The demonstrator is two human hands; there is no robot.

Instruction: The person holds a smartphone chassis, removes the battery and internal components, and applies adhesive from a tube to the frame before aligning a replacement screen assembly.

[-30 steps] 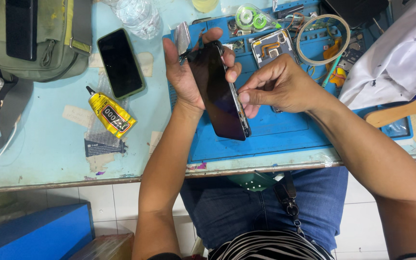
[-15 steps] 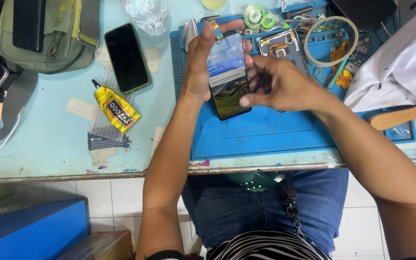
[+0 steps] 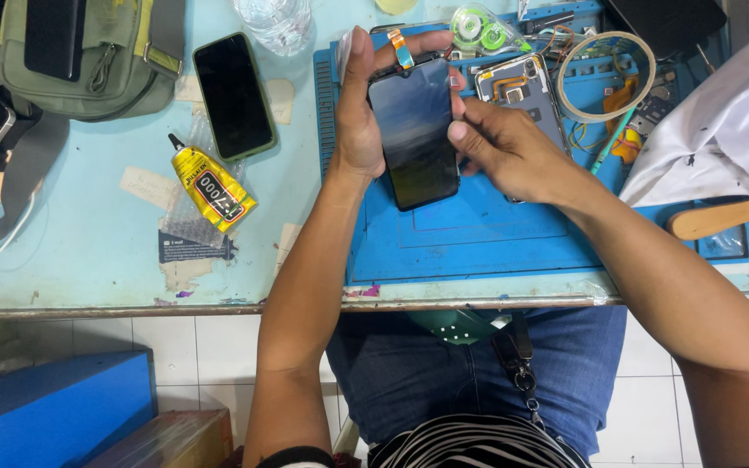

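Blue silicone repair mat (image 3: 478, 243) fills frame centre; above it the left hand (image 3: 359, 121) grasps a dark phone screen (image 3: 413, 130) edgewise, the right hand (image 3: 504, 152) pinching its right edge. Uneven thumb pressure might crack the glass.

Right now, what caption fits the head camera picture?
Two hands hold a dark phone above a blue mat.

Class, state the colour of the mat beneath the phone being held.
Blue: the work mat under the dark-screened phone, seen in the head view.
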